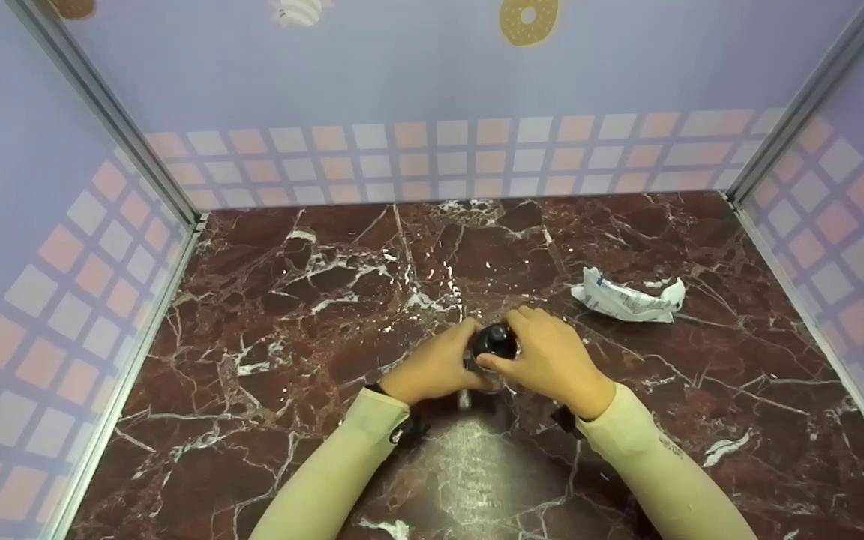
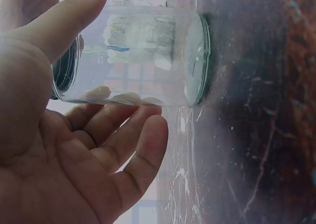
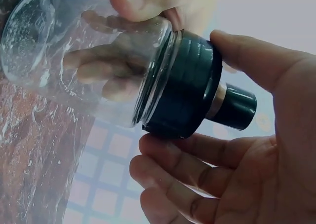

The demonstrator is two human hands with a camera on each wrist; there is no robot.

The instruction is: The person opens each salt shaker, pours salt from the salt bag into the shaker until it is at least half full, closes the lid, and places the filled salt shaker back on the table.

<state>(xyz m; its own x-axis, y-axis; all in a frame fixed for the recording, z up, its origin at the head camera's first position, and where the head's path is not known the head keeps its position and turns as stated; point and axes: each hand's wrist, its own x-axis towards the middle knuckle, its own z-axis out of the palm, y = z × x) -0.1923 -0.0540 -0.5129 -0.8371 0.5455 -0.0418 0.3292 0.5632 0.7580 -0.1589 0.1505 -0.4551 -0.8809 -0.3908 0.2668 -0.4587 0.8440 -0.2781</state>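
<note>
A clear glass jar (image 2: 143, 78) stands upright on the table between both hands. A black lid (image 3: 185, 86) with a small black knob (image 3: 237, 108) sits on its mouth. My left hand (image 1: 436, 364) holds the glass body, thumb on one side and fingers curled along the other. With thumb and fingertips, my right hand (image 1: 552, 356) grips the rim of the lid from above. The head view shows mainly the black top, as the hands cover most of the glass. No contents stand out inside the jar.
A crumpled white printed wrapper (image 1: 627, 300) lies on the table to the right of the hands. The dark red marbled tabletop (image 1: 267, 450) is bounded by lilac checkered panels at the back (image 1: 432, 82), left and right.
</note>
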